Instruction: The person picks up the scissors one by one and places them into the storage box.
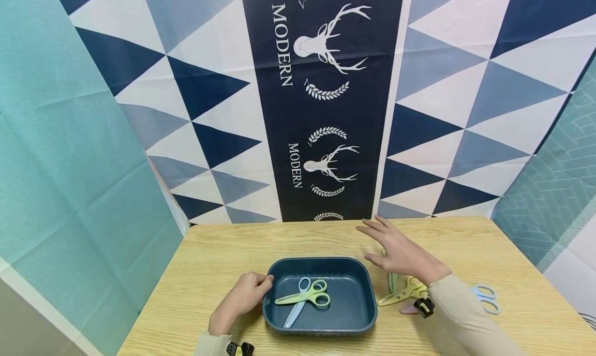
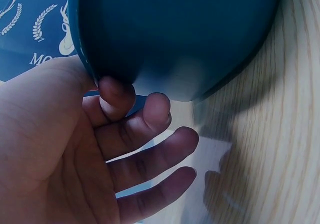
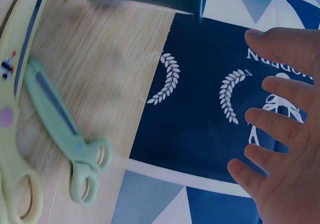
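A dark blue rectangular tray (image 1: 344, 322) stands on the table, and my left hand (image 1: 244, 296) pinches its left rim between thumb and fingers. Inside it lie light green scissors (image 1: 298, 297), crossed over light blue scissors (image 1: 295, 313). My right hand (image 1: 402, 250) is raised beyond the tray's right side, fingers spread and holding nothing. Below and beside that hand are yellow scissors (image 1: 406, 292) and mint green scissors (image 3: 62, 126), partly hidden in the head view. Blue scissor handles (image 1: 486, 299) show right of the right sleeve. A pinkish piece (image 1: 408, 309) lies mostly hidden under the wrist.
The wooden table (image 1: 223, 247) ends at a patterned cloth (image 1: 326, 138) hanging behind it. A teal cloth (image 1: 93, 180) hangs on the left, and another patterned one (image 1: 549, 201) on the right. Each wrist wears a small black device (image 1: 424, 307).
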`<act>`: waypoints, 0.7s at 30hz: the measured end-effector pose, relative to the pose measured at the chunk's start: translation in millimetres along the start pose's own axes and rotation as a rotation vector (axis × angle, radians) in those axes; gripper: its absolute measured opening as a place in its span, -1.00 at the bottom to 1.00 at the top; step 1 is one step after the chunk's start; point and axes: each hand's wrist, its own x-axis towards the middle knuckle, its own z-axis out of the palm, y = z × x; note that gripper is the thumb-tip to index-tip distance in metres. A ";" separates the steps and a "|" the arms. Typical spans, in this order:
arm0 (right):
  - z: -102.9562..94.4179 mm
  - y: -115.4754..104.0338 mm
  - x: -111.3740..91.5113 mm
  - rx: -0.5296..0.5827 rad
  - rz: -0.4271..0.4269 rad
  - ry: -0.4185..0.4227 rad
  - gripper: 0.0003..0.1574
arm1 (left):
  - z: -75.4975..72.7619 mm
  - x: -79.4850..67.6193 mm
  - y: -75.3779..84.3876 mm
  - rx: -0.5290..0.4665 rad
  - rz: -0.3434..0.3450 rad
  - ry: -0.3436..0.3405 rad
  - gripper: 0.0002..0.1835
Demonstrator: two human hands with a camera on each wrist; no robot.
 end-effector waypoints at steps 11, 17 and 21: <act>1.8 19.4 -4.1 0.006 0.038 -0.048 -0.19 | 0.6 0.8 -1.6 0.003 0.001 0.004 -0.44; 5.5 27.6 -7.2 0.030 0.049 -0.071 -0.21 | 1.0 1.8 -1.9 0.007 -0.004 0.004 -0.44; 9.1 33.4 -7.7 0.041 0.056 -0.083 -0.22 | 0.3 1.7 -2.4 0.009 -0.008 0.002 -0.44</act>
